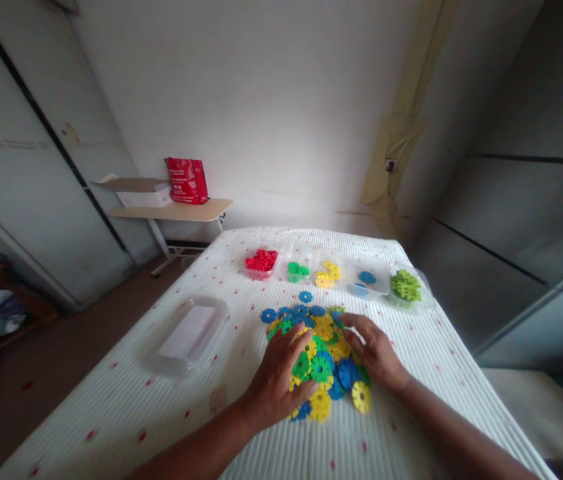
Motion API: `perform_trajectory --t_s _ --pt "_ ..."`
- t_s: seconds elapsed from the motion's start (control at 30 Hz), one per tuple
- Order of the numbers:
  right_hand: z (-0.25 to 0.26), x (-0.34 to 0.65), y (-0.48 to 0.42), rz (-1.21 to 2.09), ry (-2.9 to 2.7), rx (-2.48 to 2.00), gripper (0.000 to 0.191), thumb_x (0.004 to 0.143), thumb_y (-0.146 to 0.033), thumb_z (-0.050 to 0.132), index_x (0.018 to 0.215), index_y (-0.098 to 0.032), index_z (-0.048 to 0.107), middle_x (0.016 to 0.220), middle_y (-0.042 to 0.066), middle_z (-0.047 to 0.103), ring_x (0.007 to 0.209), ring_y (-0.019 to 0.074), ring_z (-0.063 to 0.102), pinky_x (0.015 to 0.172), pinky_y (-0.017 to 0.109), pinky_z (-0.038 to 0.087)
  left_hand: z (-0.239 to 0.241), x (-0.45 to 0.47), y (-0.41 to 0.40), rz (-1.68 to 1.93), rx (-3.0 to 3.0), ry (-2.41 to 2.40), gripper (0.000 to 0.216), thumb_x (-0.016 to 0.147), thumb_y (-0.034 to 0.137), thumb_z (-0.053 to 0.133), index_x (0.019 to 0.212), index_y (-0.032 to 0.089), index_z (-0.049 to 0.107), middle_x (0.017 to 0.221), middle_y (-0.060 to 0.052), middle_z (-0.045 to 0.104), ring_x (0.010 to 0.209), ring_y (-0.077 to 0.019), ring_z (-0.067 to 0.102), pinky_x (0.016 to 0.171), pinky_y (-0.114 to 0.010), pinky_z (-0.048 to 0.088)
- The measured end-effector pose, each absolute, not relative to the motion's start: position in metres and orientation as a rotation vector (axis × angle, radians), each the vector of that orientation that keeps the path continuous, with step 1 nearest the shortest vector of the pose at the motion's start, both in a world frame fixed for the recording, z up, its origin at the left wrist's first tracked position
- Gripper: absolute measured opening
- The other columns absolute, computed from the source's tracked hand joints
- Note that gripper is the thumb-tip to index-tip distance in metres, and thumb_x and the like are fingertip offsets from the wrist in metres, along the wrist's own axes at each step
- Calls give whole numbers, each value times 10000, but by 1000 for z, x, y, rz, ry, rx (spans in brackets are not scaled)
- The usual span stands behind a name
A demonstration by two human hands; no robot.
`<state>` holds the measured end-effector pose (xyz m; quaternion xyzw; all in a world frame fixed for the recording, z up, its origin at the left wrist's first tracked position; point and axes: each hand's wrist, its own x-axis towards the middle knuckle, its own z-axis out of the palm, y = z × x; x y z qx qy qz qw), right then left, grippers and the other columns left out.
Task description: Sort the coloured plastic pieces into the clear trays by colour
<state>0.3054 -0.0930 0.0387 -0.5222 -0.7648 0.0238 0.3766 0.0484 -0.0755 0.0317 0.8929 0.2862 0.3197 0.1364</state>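
Note:
A heap of flat notched plastic discs point(321, 369) in blue, green and yellow lies on the table. My left hand point(278, 377) rests over the left side of the heap, thumb spread away from the fingers and nothing visible in its grasp. On the heap's right side, my right hand point(376, 350) reaches in with fingers apart; its fingertips are close to a blue disc at the edge, and whether they touch it I cannot tell. A single yellow disc point(362, 397) lies at the near right edge. One blue disc point(305, 297) sits just beyond the heap.
Along the far side stand clear tubs with red pieces point(261, 260), green discs point(298, 269), yellow discs point(328, 273), blue discs point(367, 277) and light-green pieces point(405, 285). A clear lidded container point(188, 333) with something white lies left. A side table point(196, 211) holds a red bag point(187, 180).

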Motion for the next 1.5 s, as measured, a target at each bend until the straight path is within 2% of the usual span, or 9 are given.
perform_trajectory --t_s 0.2,0.4,0.5,0.67,0.8,0.97,1.13,1.3,1.5 --pt "32 342 -43 165 -2188 -1457 602 620 -128 613 1217 -169 542 1210 134 588 1096 289 538 922 461 445 19 34 -64 1175 2378 1091 485 873 287 461 1346 227 367 1331 -112 484 1244 -233 442 1014 -408 406" --pt "50 335 -28 259 -2309 -1615 637 590 -97 652 1216 -133 538 1079 125 636 963 246 587 833 376 473 17 34 -61 1199 2241 1164 405 874 294 447 1272 215 450 1264 -106 538 1179 -222 505 977 -401 442" --pt "68 325 -29 171 -2459 -1656 639 604 -86 646 1228 -94 508 1071 142 599 935 229 576 793 337 475 19 36 -63 1191 2234 1150 408 867 302 455 1267 220 454 1264 -103 538 1180 -222 504 976 -397 445" --pt "100 306 -37 -337 -2649 -1612 314 788 -56 468 1079 -117 569 986 122 564 878 210 524 760 330 429 20 36 -63 1175 2211 1158 401 868 306 445 1259 217 460 1273 -105 529 1186 -220 498 989 -397 435" --pt "112 308 -46 -507 -2641 -1679 241 860 -103 399 1004 -130 591 908 118 585 834 218 518 749 361 396 19 34 -62 1180 2219 1158 405 868 309 445 1260 211 458 1266 -109 533 1183 -218 499 986 -398 437" --pt "108 335 -69 -342 -2380 -1710 376 753 -243 580 1119 -155 573 1031 119 629 975 264 539 821 392 413 18 34 -61 1214 2219 1144 405 853 314 462 1247 221 478 1257 -99 547 1168 -221 517 972 -386 451" --pt "107 379 -93 -32 -1745 -1777 324 814 -394 486 982 -161 637 886 77 694 762 184 635 692 276 469 20 36 -62 1192 2227 1135 402 855 314 460 1245 221 486 1249 -95 557 1160 -218 525 968 -377 457" --pt "115 434 -92 22 -1125 -2059 428 791 -516 453 802 -146 668 674 70 683 618 189 628 560 255 443 19 36 -61 1208 2225 1130 396 850 327 466 1228 217 502 1235 -99 564 1155 -225 529 964 -383 462" --pt "126 444 -71 -61 -1101 -2536 523 865 -497 330 871 -117 690 825 174 693 797 276 658 685 342 470 17 35 -61 1206 2223 1122 396 857 305 461 1244 224 483 1258 -95 546 1178 -223 509 981 -393 448"
